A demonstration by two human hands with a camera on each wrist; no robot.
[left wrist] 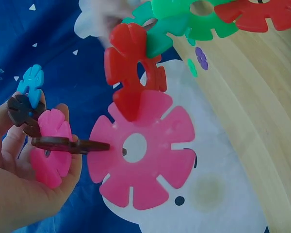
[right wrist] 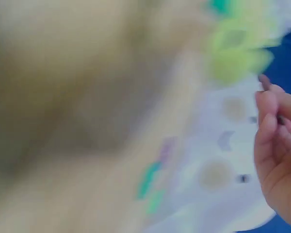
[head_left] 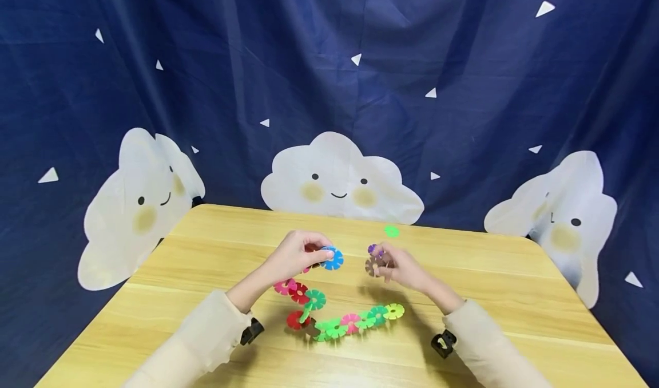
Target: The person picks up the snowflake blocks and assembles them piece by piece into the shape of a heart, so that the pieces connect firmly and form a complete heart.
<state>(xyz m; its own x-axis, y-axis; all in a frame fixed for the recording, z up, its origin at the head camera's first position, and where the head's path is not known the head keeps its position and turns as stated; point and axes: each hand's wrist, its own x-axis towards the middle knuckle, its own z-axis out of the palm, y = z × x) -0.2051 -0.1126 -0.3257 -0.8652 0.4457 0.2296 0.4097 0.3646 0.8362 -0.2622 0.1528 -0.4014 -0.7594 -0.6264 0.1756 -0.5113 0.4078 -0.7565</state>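
Note:
My left hand (head_left: pixel 301 256) pinches the end of a chain of slotted plastic flower discs, near a blue disc (head_left: pixel 332 258). Behind it in the left wrist view come a dark brown disc (left wrist: pixel 20 109), a pink disc (left wrist: pixel 58 131) and a larger pink disc (left wrist: pixel 169 131). Further along, the chain runs through red and green discs to a yellow disc (head_left: pixel 394 311) at the far end. To the right, my right hand (head_left: pixel 404 266) holds a single brown disc (head_left: pixel 370 268) between thumb and fingers, apart from the blue one. The right wrist view is largely blurred.
On the wooden table (head_left: pixel 489 285), a purple disc (head_left: pixel 373 249) lies beyond my right hand. A bright green disc (head_left: pixel 391 231) is near the back edge. A dark blue curtain (head_left: pixel 329 62) with white clouds hangs right behind the table.

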